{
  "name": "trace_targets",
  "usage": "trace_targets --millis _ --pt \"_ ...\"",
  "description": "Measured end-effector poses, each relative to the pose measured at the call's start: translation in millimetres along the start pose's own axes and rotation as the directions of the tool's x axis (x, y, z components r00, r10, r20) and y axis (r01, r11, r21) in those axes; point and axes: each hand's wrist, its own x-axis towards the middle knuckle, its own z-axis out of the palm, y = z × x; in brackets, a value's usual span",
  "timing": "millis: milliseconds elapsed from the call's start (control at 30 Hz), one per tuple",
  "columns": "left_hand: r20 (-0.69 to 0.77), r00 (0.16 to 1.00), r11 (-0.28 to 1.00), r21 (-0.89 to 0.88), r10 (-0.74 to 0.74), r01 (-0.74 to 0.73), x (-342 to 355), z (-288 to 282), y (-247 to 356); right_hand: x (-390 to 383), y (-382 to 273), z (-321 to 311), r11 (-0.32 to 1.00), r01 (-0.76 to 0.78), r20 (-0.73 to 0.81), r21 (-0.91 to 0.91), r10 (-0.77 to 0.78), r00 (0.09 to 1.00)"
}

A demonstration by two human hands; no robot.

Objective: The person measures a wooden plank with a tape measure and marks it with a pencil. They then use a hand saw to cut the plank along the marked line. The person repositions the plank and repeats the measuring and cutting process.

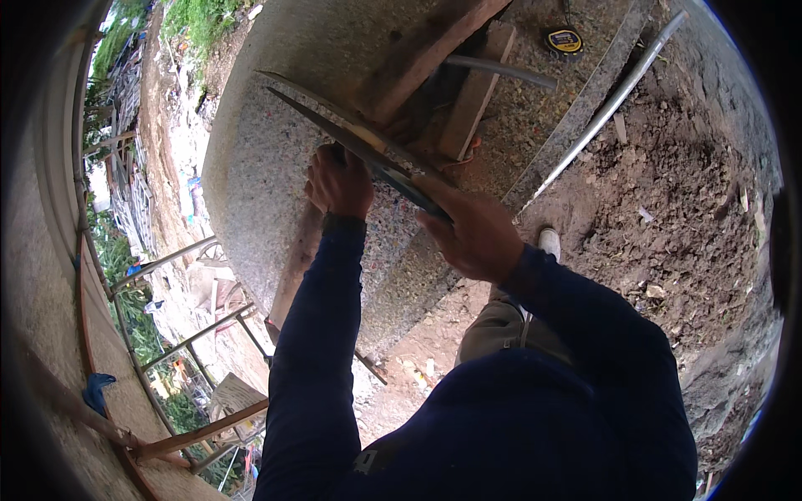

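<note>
My right hand point(478, 232) is closed around the handle of a handsaw point(327, 125), whose long dark blade slants up and to the left. Just beneath the blade, my left hand point(338, 182) is closed on a wooden plank point(296, 263) that runs down and left past my forearm. On the far side of the saw lies a thick brown timber point(434, 50). Whether plank and timber are one piece, I cannot tell, since the hand and blade hide the join.
The speckled work surface point(259, 167) carries a short wood block point(476, 108), a grey pipe point(505, 71) and a black-and-yellow tape measure point(564, 40). A long metal pipe point(610, 108) lies along its right edge, beside loose soil point(677, 192). Metal railings point(180, 338) stand at left.
</note>
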Motion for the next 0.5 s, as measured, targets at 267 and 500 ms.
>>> trace_targets --millis 267,500 --pt "-0.024 0.999 1.0 0.005 -0.021 0.021 1 -2 -1 -9 11 -5 0.997 0.036 0.031 0.073 -0.038 0.999" --pt "-0.034 0.999 1.0 0.007 -0.028 0.028 -3 -1 -4 -88 10 -51 0.997 -0.064 0.081 0.031 0.061 0.995"
